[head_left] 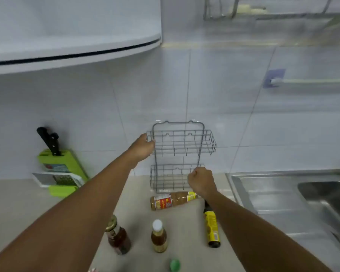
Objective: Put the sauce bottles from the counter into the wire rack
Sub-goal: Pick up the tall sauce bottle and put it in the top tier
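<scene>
A grey two-tier wire rack stands upright against the tiled wall, both baskets empty. My left hand grips the left end of its upper basket. My right hand is closed on the right front of the lower basket. On the counter in front lie a brown sauce bottle on its side and a dark bottle with a yellow label, partly under my right forearm. A gold-lidded jar and a white-capped amber bottle stand upright nearer me. A green cap shows at the bottom edge.
A green knife block with black-handled knives and a grater sit at the back left. A steel sink lies to the right. A white cabinet hangs overhead, and a rail runs along the wall.
</scene>
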